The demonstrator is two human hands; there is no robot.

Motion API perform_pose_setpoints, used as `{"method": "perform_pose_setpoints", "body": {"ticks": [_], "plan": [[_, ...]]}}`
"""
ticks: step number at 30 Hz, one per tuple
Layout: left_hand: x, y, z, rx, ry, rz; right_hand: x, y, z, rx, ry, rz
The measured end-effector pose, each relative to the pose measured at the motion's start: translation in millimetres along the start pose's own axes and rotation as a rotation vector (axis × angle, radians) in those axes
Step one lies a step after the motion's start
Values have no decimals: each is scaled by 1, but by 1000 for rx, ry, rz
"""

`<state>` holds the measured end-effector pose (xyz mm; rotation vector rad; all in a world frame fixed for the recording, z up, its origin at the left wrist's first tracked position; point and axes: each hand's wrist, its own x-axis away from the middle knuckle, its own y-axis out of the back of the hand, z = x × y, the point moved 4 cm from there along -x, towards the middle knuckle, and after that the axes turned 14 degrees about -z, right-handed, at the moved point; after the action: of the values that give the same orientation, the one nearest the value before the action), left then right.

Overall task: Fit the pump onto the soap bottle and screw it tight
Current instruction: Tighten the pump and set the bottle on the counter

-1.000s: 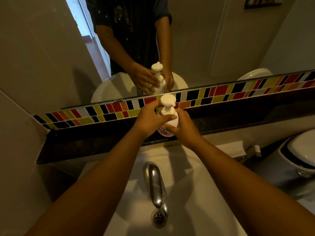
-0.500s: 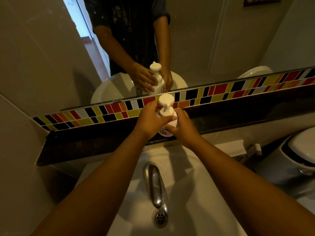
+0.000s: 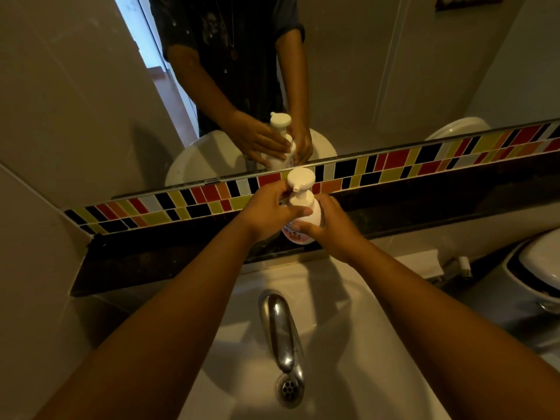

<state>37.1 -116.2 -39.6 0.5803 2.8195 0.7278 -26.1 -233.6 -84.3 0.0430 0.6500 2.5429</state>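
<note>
Soap bottle (image 3: 306,218) upright on the dark ledge (image 3: 424,207) behind the sink (image 3: 348,313), left hand (image 3: 269,212) gripping the pump (image 3: 300,181) collar, right hand (image 3: 333,230) wrapped round the bottle's body

A smooth, matt white plastic pump (image 3: 300,179) tops a glossy white plastic soap bottle (image 3: 306,219) with a printed label. The basin (image 3: 348,328) looks like glazed white ceramic. The tap (image 3: 280,331) is dull, worn metal. Glossy ceramic tiles (image 3: 394,160) in several colours line a dark, possibly polished stone ledge (image 3: 157,259) beneath the mirror (image 3: 394,71).
</note>
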Motion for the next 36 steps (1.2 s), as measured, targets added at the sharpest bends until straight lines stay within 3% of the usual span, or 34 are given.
{"method": "perform_pose_setpoints", "body": {"ticks": [11, 24, 36], "plan": [[4, -12, 13, 114, 61, -219, -1, 6, -1, -24, -22, 34], [-4, -4, 8, 100, 25, 1, -6, 6, -8, -28, -22, 34], [4, 5, 26, 166, 73, 0, -5, 19, 8, -40, -148, 167]]}}
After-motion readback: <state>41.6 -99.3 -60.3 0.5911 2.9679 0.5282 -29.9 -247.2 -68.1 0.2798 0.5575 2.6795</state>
